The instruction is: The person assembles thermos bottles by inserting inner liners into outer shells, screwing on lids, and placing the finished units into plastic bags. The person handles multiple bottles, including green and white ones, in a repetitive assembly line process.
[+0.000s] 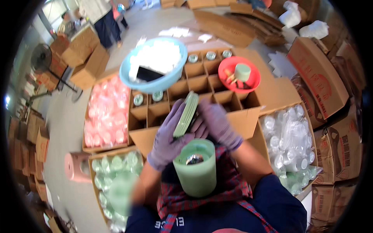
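Note:
Both my hands wear purple gloves. My left hand [166,138] is closed on a pale green disc-shaped lid with a ribbed rim [186,115], held tilted nearly on edge. Close beside the lid's other face is my right hand [217,123], smeared by motion; its grip cannot be made out. Below them a frosted green cup [197,176] stands at my lap, against a plaid apron [241,186]. Something shiny and silvery [194,159] sits inside the cup.
Ahead is a divided carton [194,83] with several capped items in its cells. On it rest a blue basin [126,70] of white pieces and a red bowl [233,61]. Boxes of pink cups [107,112], green cups [116,167] and clear cups [287,136] flank it.

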Available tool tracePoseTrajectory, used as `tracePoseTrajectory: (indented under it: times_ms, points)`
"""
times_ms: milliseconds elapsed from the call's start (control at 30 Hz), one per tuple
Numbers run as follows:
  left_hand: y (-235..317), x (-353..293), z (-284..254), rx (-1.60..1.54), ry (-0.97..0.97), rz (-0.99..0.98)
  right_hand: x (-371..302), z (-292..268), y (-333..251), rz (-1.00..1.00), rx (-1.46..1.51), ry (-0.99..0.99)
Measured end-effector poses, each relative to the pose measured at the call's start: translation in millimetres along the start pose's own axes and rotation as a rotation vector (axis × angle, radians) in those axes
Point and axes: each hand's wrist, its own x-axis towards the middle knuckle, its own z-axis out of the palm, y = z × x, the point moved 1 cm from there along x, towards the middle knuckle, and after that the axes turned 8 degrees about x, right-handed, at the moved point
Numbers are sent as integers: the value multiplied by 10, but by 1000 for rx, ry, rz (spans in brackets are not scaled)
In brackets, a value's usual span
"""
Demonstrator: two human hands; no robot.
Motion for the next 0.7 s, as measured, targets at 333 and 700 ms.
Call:
tracePoseTrajectory:
  times_ms: [333,700]
  points:
    - [-428,-340,-189,-667,-612,-95,-354,-440,839,-499,-78,-415]
    - [-426,-563,-63,-426,-396,161,-154,-517,816,-700,-2,-671]
